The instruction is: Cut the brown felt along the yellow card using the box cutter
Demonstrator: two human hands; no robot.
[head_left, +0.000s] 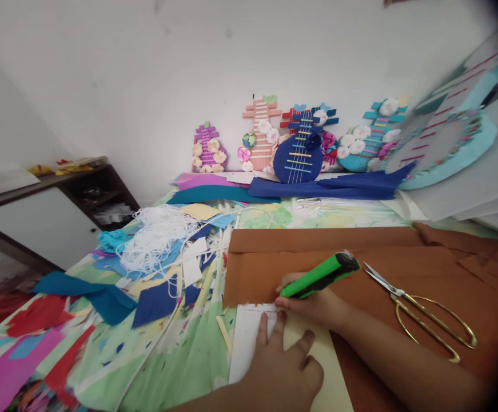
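My right hand (306,300) is closed around a green and black utility knife (317,276), tilted with its thick end up to the right. The tip of the knife is hidden behind my fingers, close to the edge of a brown sheet (266,269). Below it, my left hand (285,357) lies flat with spread fingers on a white sheet (243,343) and a cream sheet (332,366). Its fingertips are near the upper edge of the white sheet, just under my right hand. Gold-handled scissors (418,312) rest partly open on the brown sheet, right of my hands.
White string (154,240), blue scraps (156,300) and red pieces (38,315) cover the table's left side. Decorated paper instruments, including a dark blue one (299,157), lean on the wall. A large light-blue instrument (471,143) stands at right. A cabinet (38,229) is at left.
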